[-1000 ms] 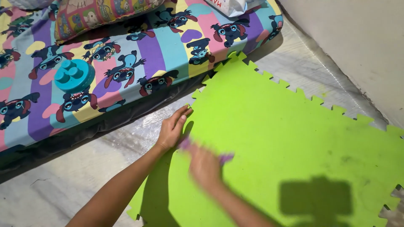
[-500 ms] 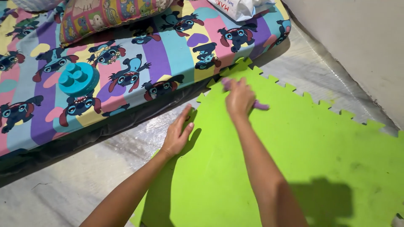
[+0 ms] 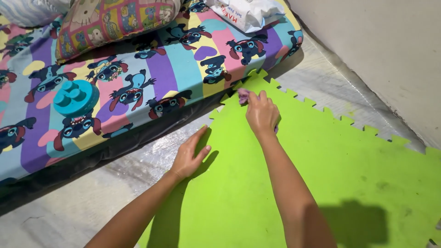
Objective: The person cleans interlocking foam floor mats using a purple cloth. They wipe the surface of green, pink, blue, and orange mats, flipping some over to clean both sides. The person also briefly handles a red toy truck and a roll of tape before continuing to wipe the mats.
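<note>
A bright green foam mat with toothed edges lies on the floor beside a mattress. My right hand presses a small purple cloth onto the mat near its far corner, fingers closed over it. Flat on the mat's left edge rests my left hand, fingers together and stretched, holding nothing.
The mattress with a striped cartoon-print sheet runs along the left. On it sit a teal round toy block, a patterned pillow and a white plastic pack. A pale wall rises at right. Grey floor borders the mat.
My right hand swept the purple cloth from the mat's near middle up to its far corner by the mattress. The left hand stayed on the mat's edge.
</note>
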